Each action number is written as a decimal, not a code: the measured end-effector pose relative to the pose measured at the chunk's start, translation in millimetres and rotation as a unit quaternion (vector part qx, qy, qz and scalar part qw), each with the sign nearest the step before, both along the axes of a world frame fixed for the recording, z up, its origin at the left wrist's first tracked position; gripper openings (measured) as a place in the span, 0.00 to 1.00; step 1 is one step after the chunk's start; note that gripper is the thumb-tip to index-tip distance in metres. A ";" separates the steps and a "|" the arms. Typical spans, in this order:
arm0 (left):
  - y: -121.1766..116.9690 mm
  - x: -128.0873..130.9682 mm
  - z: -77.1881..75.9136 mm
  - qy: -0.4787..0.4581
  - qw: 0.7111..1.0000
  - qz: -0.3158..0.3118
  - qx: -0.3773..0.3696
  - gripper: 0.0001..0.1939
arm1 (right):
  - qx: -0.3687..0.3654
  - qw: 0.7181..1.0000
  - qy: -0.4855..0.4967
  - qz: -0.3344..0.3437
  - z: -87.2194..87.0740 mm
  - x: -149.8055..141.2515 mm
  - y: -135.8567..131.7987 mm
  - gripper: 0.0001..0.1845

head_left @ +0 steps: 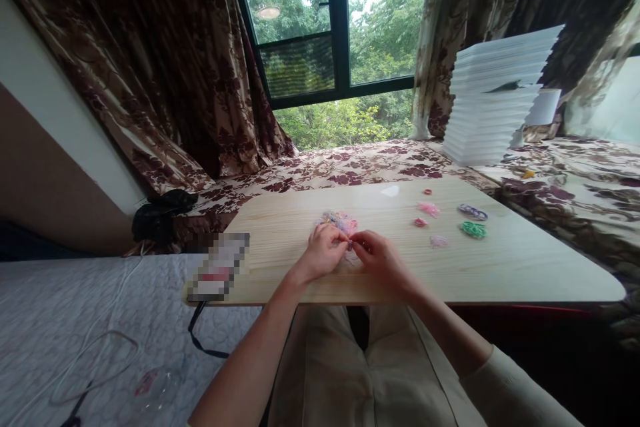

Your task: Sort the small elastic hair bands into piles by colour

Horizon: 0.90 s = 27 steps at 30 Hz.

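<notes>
My left hand [325,252] and my right hand [378,255] meet fingertip to fingertip above the light wooden table [280,273]. Both are closed in a pinch on something tiny, mostly hidden by the fingers. Just beyond them lies a loose pile of small pastel bands [340,219], pink, bluish and yellowish, partly covered by my left hand. To the right are sorted groups that look like elastic hair ties: green bands [473,230], purple bands [473,212], bright pink bands [429,209], a darker pink bunch [420,222], pale pink bands [439,241] and a red one [427,191].
A blurred-out flat object [219,267] rests at the table's left end, a black strap [203,333] hanging below it. White stacked sheets [495,100] stand on the flowered sill cover [345,167]. A black bag [163,213] and a clear plastic container [157,387] are at left.
</notes>
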State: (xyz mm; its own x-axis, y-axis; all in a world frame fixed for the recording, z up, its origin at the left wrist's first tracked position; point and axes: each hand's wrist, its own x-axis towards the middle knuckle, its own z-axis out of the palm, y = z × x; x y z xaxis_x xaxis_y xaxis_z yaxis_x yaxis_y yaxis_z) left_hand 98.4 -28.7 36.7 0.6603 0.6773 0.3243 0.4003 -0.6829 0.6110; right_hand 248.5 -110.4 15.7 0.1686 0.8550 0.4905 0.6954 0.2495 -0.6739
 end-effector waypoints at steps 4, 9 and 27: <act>-1.0 1.4 1.9 0.004 1.000 0.004 0.001 0.07 | -0.008 1.000 -0.008 -0.009 -1.1 1.4 0.9 0.11; -2.4 -4.0 0.8 -0.011 0.997 0.072 0.025 0.06 | -0.032 0.999 -0.033 -0.026 -0.2 2.5 1.4 0.11; -0.8 -42.4 -36.6 -0.037 0.957 0.258 0.131 0.08 | -0.195 0.915 -0.114 -0.335 71.0 188.9 -55.7 0.14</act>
State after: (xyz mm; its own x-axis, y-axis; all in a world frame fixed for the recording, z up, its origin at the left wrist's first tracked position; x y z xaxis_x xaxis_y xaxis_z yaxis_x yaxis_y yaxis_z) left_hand 56.1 -29.5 0.1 0.2287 0.7967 0.5594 0.6882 -0.5388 0.4859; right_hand 437.4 -166.2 86.7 0.6503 0.7144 0.2583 0.7377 -0.5125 -0.4395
